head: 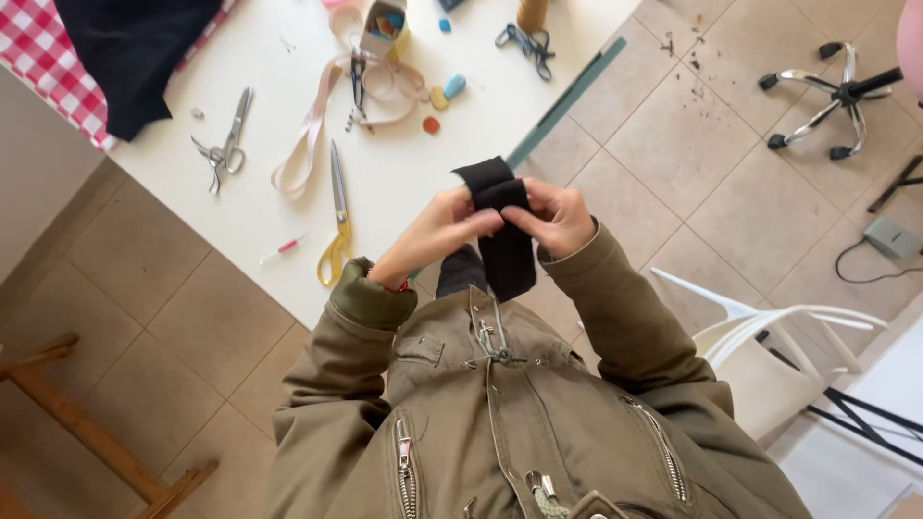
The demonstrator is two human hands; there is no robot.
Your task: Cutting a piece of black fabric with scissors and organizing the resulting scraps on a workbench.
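Note:
A strip of black fabric [504, 240] hangs folded between both hands, just in front of the olive jacket I wear. My left hand [437, 234] pinches its upper part from the left. My right hand [556, 217] pinches it from the right, thumbs meeting near the top fold. The strip's lower end dangles toward my chest. Both hands hover over the near corner of a white table [404, 183].
On the table lie yellow-handled scissors [336, 216], silver scissors [225, 144], a pink measuring tape [312, 130], small coloured chalk pieces [442, 94], a pen [282, 250] and dark cloth [135, 48]. A white chair [769, 332] stands right, an office chair base [832, 96] farther off, a wooden frame [87, 423] left.

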